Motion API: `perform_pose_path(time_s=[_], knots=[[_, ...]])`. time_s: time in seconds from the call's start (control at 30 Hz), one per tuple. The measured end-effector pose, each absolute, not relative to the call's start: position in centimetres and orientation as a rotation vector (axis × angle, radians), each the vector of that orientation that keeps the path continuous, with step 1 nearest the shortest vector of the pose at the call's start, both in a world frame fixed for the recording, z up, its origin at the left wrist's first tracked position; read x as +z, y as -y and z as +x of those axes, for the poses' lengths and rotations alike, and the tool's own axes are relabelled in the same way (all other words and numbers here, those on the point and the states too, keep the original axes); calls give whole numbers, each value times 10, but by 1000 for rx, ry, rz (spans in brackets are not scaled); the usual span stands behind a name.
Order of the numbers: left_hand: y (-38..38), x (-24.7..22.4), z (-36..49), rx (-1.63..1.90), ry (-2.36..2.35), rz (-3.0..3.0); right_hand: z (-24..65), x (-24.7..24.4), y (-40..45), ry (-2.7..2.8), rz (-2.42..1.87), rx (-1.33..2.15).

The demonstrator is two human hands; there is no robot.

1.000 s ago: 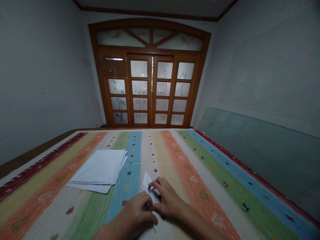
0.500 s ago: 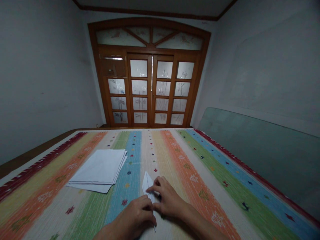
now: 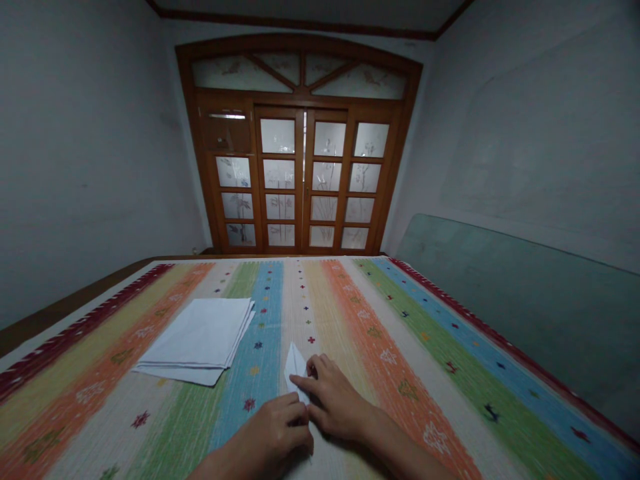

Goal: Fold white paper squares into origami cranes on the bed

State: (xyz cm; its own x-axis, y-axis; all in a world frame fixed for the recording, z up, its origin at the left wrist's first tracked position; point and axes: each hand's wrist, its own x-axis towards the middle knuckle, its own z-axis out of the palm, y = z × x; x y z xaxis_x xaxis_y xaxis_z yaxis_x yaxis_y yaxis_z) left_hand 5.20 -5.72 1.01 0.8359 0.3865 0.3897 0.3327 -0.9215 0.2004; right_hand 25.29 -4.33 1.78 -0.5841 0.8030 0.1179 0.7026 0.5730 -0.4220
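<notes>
Slid toward lower left since the earlier frame: right hand (image 3: 337, 400), fingertips (image 3: 299, 379) pressing folded white paper (image 3: 295, 365), left hand (image 3: 277, 433) clamped over its lower end, pressure best kept even.

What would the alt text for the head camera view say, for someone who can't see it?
The person's left hand and right hand are at a small folded piece of white paper, which lies on a cloth with rainbow stripes. A stack of white paper lies to the left, and glass-paned wooden doors stand at the far end of the room.

The left hand (image 3: 279, 430) curls closed just beside the outstretched right hand (image 3: 336, 402)
</notes>
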Motion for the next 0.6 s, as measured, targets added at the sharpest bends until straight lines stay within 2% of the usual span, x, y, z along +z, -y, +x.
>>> perform_pose_path(time_s=[0.4,0.6], knots=[[65,12,46,498,-532,3117,249,22,51,2505,-1206,455],[60,7,48,675,-393,3154,250,19,50,2452,-1137,495]])
